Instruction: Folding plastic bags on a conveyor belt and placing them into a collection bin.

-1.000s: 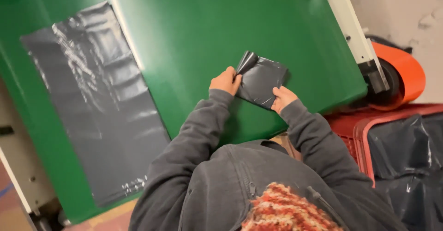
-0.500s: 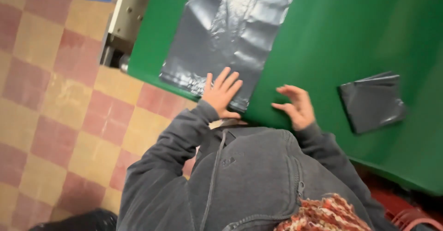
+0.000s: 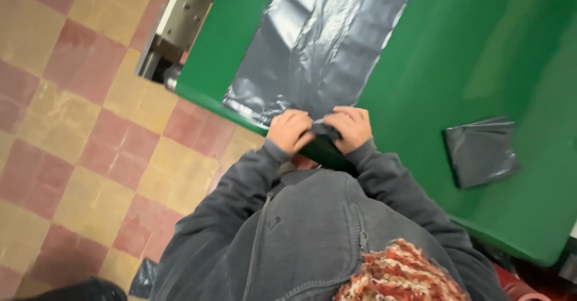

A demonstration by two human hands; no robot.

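Observation:
A long dark grey plastic bag lies flat on the green table, its near end at the table's front edge. My left hand and my right hand sit side by side on that near end, both with fingers curled and pinching the bag's edge between them. A second grey bag, folded into a small square, rests on the table to the right, apart from both hands. Grey hoodie sleeves cover my arms.
A metal machine frame joins the table's left end. A red and yellow checked tile floor lies to the left. A dark scrap of plastic is on the floor below. Something red shows at the bottom right.
One second ago both hands were on the folded bag. Half a second ago they were spread open at the flat bag's near end. Now both have closed on that bag's edge.

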